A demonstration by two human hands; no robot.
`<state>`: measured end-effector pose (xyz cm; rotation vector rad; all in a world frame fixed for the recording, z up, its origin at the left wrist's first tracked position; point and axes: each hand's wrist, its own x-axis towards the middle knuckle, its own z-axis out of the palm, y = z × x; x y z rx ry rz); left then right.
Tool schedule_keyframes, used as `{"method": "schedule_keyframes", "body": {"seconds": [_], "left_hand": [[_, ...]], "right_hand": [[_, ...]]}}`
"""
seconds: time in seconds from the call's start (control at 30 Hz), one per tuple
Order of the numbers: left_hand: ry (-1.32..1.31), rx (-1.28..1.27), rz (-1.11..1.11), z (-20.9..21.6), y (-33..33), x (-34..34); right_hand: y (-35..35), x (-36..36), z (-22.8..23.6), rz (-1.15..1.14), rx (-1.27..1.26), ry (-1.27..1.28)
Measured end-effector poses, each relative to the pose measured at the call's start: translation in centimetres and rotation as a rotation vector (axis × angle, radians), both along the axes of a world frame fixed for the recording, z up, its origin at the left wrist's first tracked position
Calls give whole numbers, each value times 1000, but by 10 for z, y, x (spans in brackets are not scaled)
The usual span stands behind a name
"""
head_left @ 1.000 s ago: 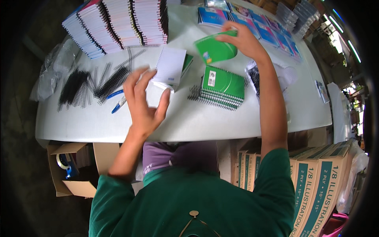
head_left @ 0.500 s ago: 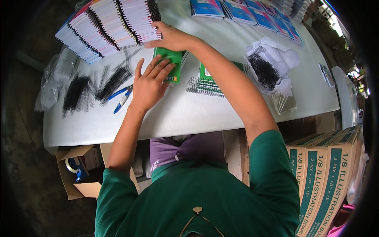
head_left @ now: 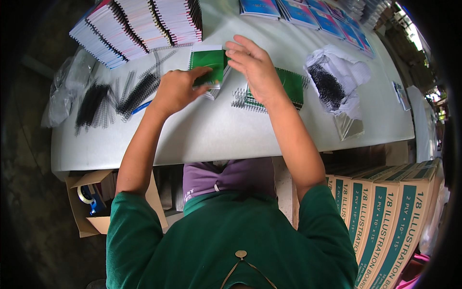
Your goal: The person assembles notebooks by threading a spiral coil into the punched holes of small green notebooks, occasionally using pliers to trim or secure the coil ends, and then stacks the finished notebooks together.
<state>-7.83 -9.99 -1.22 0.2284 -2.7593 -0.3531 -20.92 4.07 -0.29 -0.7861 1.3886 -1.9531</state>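
A green notebook (head_left: 208,60) with loose white sheets showing along its edges lies in front of me. My left hand (head_left: 177,90) grips its lower left part, index finger across the cover and thumb near the bottom edge; the other fingers are curled and partly hidden. My right hand (head_left: 255,67) is raised just right of it, fingers stretched out and holding nothing. Below and beyond that hand sits a stack of green spiral notebooks (head_left: 291,89), with wire coils (head_left: 239,98) sticking out at the left.
Tall stacks of coil-bound books (head_left: 139,29) stand far left. Loose black coils (head_left: 91,108) and a blue tool handle (head_left: 141,107) lie left. At right is a white bag of black coils (head_left: 327,86); blue booklets (head_left: 301,17) lie behind. Cartons (head_left: 385,207) stand below right.
My right hand has left the notebook's upper edge and moved right and nearer. My left hand has shifted from flat on the cover to its lower left part.
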Motion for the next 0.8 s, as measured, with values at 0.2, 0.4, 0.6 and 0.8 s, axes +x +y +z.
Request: {"method": "schedule_keyframes", "body": {"seconds": [0.2,0.4,0.6,0.8], "left_hand": [[-68,71,17,2,-6,5],[-39,342,55,-4,-21,2],[69,362,88,-15,-20,-1],[380,596,123,-43,-16,4]], "right_hand": [[1,35,-4,-1,-22,-368],[0,53,-26,61,20,-232],[-3,59,-57,-184,155,251],[-5,70,-65,-324,242,701]]}}
